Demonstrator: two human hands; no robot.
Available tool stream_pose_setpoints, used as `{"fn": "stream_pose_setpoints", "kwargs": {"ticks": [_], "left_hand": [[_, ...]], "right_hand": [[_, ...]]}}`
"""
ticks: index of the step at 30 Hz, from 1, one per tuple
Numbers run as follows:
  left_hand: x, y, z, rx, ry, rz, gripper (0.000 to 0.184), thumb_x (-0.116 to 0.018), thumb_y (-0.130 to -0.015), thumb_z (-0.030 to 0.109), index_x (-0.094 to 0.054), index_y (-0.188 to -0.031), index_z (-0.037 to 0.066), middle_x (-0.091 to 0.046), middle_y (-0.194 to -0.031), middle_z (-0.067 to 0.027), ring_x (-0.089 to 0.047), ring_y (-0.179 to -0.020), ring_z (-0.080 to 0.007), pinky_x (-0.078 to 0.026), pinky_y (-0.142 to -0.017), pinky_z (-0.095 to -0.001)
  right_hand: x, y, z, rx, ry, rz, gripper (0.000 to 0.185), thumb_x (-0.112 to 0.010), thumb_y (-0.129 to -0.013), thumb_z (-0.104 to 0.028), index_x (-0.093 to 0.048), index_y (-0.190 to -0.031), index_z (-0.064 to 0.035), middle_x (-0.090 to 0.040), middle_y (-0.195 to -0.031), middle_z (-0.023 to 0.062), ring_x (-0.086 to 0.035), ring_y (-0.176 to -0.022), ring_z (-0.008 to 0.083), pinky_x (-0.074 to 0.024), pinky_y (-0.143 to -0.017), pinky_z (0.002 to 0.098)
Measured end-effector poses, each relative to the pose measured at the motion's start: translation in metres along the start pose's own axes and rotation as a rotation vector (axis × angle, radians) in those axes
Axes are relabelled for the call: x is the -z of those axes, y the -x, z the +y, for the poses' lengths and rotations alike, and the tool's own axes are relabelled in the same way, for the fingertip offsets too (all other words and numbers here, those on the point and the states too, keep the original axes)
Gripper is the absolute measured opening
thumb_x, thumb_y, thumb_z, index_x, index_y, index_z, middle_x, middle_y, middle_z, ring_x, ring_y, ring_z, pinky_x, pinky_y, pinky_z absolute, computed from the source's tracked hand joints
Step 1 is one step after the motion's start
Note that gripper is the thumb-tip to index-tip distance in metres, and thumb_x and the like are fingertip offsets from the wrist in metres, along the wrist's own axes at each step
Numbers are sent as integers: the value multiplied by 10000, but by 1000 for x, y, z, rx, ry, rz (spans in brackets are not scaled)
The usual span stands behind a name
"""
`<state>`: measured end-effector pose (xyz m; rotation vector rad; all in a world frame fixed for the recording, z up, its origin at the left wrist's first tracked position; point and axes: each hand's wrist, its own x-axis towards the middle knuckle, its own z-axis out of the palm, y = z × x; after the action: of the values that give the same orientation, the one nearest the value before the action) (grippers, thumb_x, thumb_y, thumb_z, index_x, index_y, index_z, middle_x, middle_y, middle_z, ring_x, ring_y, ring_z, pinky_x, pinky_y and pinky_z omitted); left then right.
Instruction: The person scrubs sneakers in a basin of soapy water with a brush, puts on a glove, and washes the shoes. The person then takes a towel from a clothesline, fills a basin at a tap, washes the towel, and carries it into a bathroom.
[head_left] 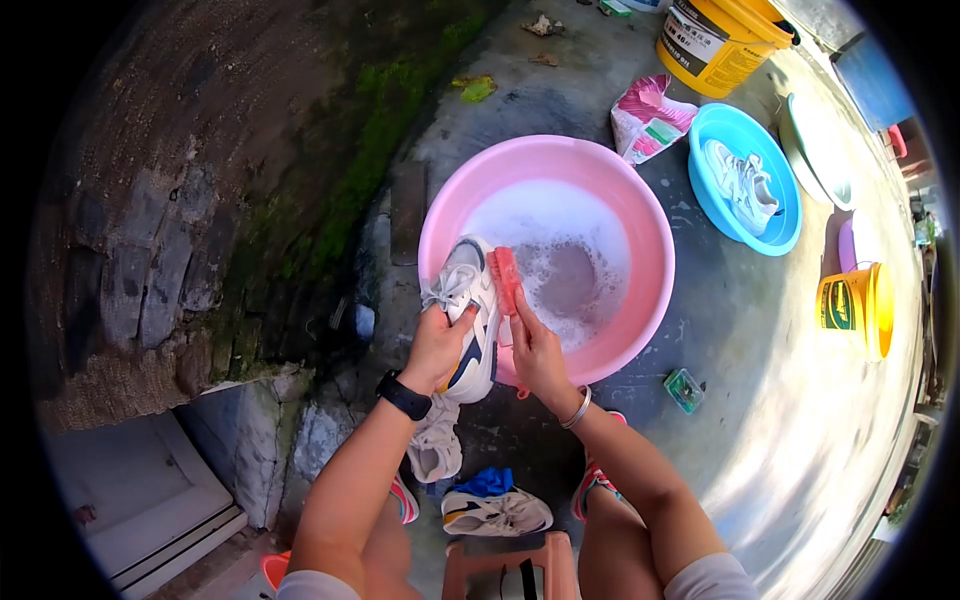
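Note:
My left hand [440, 345], with a black watch at its wrist, grips a white sneaker [481, 325] with navy and yellow patches. The sneaker is tilted over the near left rim of a pink basin [655, 290]. In my right hand [540, 350] is a red scrub brush [506, 278], its head against the sneaker's side. White suds [540, 215] float on the water in the basin. Below my left hand another light shoe [436, 445] lies on the ground. A sneaker [497, 513] with a blue cloth [487, 482] on it lies between my feet.
A blue basin [708, 205] at the right holds a pair of pale shoes [740, 185]. Near it are a pink-and-white bag [650, 118], yellow buckets [715, 45] and a small green box [684, 391]. A mossy wall [330, 180] rises at the left. A pink stool [556, 560] is beneath me.

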<state>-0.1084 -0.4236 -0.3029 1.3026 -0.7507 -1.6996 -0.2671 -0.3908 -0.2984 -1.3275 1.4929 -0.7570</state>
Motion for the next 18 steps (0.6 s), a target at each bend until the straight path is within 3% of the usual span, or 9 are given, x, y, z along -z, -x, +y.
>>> {"fn": "stream_pose_setpoints", "kwargs": {"ticks": [2, 3, 5, 8, 9, 11, 15, 17, 18], "left_hand": [[-5, -3, 4, -87, 61, 76, 237, -481, -889, 35, -515, -1118, -15, -571, -1057, -60, -545, -935, -128, -430, -821, -272], [-3, -2, 10, -40, 110, 58, 238, -472, -894, 38, -513, -1122, -14, -567, -1064, -58, -541, -942, -128, -427, -825, -270], [6, 1, 18, 56, 211, 27, 239, -454, -904, 45, -508, -1130, -12, -560, -1076, -56, -534, -957, -128, -420, -834, -267], [-1, 7, 7, 7, 195, -26, 237, -448, -908, 52, -503, -1128, -16, -560, -1081, -56, -530, -964, -123, -411, -846, -269], [-3, 9, 5, 8, 190, -51, 236, -451, -907, 51, -502, -1127, -18, -561, -1082, -57, -529, -964, -122, -409, -847, -270], [-9, 11, 6, -33, 57, -86, 242, -458, -900, 40, -498, -1131, -16, -557, -1100, -69, -518, -978, -121, -398, -858, -272], [-2, 7, 4, -25, 121, -62, 251, -472, -890, 37, -495, -1130, -32, -559, -1099, -77, -513, -986, -129, -392, -858, -267], [-3, 8, 0, -41, 80, -56, 254, -481, -882, 29, -492, -1127, -36, -561, -1092, -78, -517, -978, -135, -394, -855, -268], [-7, 10, -4, -62, 6, -52, 256, -485, -878, 24, -490, -1127, -36, -562, -1088, -78, -522, -972, -139, -397, -852, -271]], "right_hand": [[-5, 15, -14, 21, -58, -56, 446, -462, -890, -100, -362, -1322, -51, -520, -635, 233, -527, -551, 332, -420, -567, 402], [-9, 37, -13, 131, -37, -90, 453, -465, -882, -83, -360, -1321, -42, -526, -635, 233, -537, -566, 338, -423, -572, 405], [-25, 65, -2, 380, -68, 52, 465, -471, -872, -71, -357, -1321, -36, -518, -610, 228, -539, -571, 346, -427, -574, 406], [-10, 35, -11, 113, -19, -32, 448, -468, -873, -81, -372, -1306, -23, -527, -628, 246, -557, -601, 354, -429, -575, 404], [-11, 12, -6, 101, 26, 46, 423, -467, -892, -105, -390, -1303, -43, -490, -575, 177, -472, -481, 176, -406, -495, 305], [1, -31, -14, 41, 30, 102, 401, -468, -892, -115, -417, -1283, -43, -480, -566, 192, -471, -472, 165, -401, -484, 310], [-1, 8, -12, 141, 54, -16, 381, -469, -886, -103, -447, -1261, -42, -473, -570, 207, -485, -471, 194, -407, -492, 316], [-4, 37, -8, 166, -70, -30, 406, -466, -880, -135, -426, -1272, -35, -517, -593, 261, -549, -540, 380, -420, -526, 427], [-1, 30, -5, 145, 27, -14, 403, -461, -890, -137, -422, -1281, -47, -507, -577, 211, -529, -519, 304, -411, -507, 383]]}}
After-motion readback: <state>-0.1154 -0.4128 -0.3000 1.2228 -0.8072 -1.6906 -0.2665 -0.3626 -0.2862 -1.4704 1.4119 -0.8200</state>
